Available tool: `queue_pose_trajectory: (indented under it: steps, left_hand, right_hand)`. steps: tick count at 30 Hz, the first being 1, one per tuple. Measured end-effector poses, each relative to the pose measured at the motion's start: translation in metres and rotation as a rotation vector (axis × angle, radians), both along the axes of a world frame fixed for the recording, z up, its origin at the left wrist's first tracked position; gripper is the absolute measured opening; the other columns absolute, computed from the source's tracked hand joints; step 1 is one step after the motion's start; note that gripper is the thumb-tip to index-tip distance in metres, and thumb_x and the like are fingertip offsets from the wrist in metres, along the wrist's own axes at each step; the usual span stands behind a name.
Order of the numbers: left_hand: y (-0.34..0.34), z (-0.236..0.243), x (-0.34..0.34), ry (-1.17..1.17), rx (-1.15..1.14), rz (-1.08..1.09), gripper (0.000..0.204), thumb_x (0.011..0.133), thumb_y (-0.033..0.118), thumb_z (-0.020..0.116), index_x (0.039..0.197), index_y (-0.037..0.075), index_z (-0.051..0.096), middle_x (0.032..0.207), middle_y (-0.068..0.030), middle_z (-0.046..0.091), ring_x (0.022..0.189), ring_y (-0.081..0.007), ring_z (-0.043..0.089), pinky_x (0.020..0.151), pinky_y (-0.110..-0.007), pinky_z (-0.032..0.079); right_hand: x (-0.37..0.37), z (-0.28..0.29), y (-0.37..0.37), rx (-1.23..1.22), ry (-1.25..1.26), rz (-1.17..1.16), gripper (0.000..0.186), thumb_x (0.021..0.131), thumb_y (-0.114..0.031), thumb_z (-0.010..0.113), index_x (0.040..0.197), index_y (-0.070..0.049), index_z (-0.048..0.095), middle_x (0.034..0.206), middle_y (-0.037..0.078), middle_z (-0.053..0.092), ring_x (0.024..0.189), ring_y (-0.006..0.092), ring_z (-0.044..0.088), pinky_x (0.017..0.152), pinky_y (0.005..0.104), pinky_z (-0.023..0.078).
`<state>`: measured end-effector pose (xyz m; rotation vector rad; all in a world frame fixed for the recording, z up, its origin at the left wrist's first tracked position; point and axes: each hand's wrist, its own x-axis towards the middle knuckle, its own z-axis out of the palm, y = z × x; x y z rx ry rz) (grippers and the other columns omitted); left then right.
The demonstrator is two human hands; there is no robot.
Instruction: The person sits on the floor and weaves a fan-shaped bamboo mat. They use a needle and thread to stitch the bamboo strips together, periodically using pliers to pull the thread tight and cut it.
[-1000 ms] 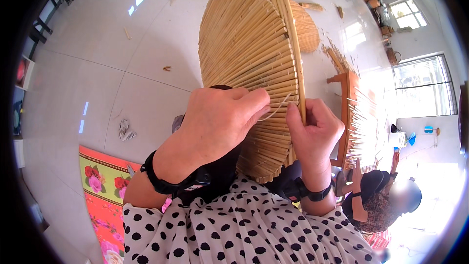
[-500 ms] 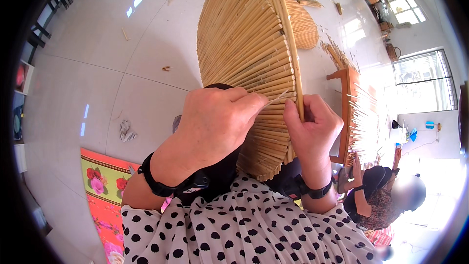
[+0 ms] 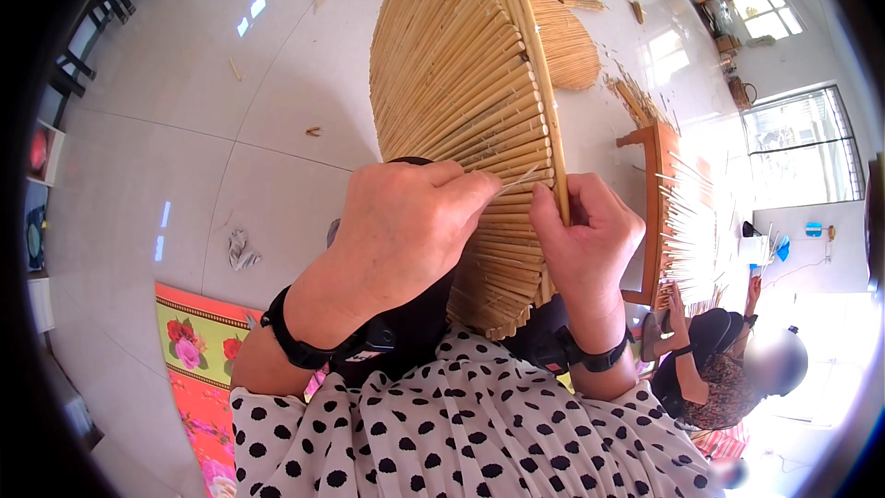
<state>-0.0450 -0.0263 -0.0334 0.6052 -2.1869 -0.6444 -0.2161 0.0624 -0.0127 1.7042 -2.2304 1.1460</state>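
A round panel of straw-coloured stalks (image 3: 461,74) laid side by side stands tilted on edge over my lap. A long pale strip (image 3: 539,55) runs along its right side. My left hand (image 3: 406,235) is closed in front of the panel, thumb and forefinger pinching a thin pale strand (image 3: 519,181) that reaches across the stalk ends. At the right edge, my right hand (image 3: 592,231) grips the panel, its thumb on the stalk ends and its bent fingers around the far side. My left hand hides the panel's lower left part.
On the floor behind lies another round stalk panel (image 3: 564,41). A wooden frame (image 3: 653,212) with many thin sticks stands to the right, beside a seated person (image 3: 705,373). A flowered mat (image 3: 194,360) and a crumpled cloth (image 3: 241,251) lie at left.
The panel and my right hand have shifted very slightly left. Both hands keep their grips, and the strand still stretches from my left fingertips.
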Motion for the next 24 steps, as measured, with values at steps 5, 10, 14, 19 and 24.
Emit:
queue_pose_trajectory:
  steps: [5,10,14,19,24]
  left_hand:
    - [0.000,0.004,0.001,-0.055,-0.033,0.015,0.018,0.076,0.001,0.074,0.092,0.008,0.071,0.074,-0.0062,0.067,0.059,-0.0265,0.063,0.050,-0.034,0.048]
    - [-0.002,0.011,0.003,-0.114,-0.090,0.033,0.020,0.073,0.000,0.074,0.092,0.008,0.070,0.072,-0.0059,0.065,0.057,-0.0263,0.061,0.050,-0.034,0.048]
    - [-0.002,0.013,0.005,-0.099,-0.076,0.039,0.020,0.073,-0.002,0.073,0.091,0.006,0.070,0.070,-0.0067,0.064,0.056,-0.0261,0.061,0.050,-0.034,0.047]
    - [-0.004,0.023,0.011,-0.120,-0.096,0.038,0.019,0.074,-0.005,0.072,0.090,0.005,0.070,0.069,-0.0073,0.063,0.056,-0.0244,0.059,0.049,-0.032,0.044]
    - [-0.007,0.027,0.018,-0.157,-0.091,0.026,0.020,0.074,-0.003,0.071,0.091,0.007,0.070,0.066,-0.0053,0.060,0.054,-0.0232,0.057,0.048,-0.033,0.042]
  right_hand:
    - [0.001,0.002,0.000,0.000,0.024,-0.006,0.019,0.072,-0.007,0.079,0.073,-0.002,0.060,0.060,0.008,0.055,0.047,0.0174,0.052,0.046,0.0297,0.042]
    - [0.005,0.004,-0.001,-0.024,0.050,0.001,0.020,0.072,-0.008,0.078,0.071,-0.003,0.059,0.059,0.008,0.054,0.047,0.0217,0.051,0.046,0.0312,0.042]
    - [0.012,0.010,-0.002,0.009,0.050,-0.008,0.025,0.073,-0.009,0.078,0.066,-0.003,0.054,0.059,0.009,0.054,0.046,0.0257,0.050,0.045,0.0337,0.042]
    - [0.020,0.009,-0.006,-0.010,0.043,0.069,0.029,0.074,-0.011,0.078,0.065,-0.004,0.051,0.057,0.009,0.051,0.045,0.0262,0.050,0.042,0.0350,0.041]
    - [0.022,0.003,-0.006,-0.043,0.011,0.163,0.027,0.075,-0.010,0.077,0.069,-0.004,0.052,0.060,0.008,0.052,0.045,0.0264,0.051,0.042,0.0353,0.043]
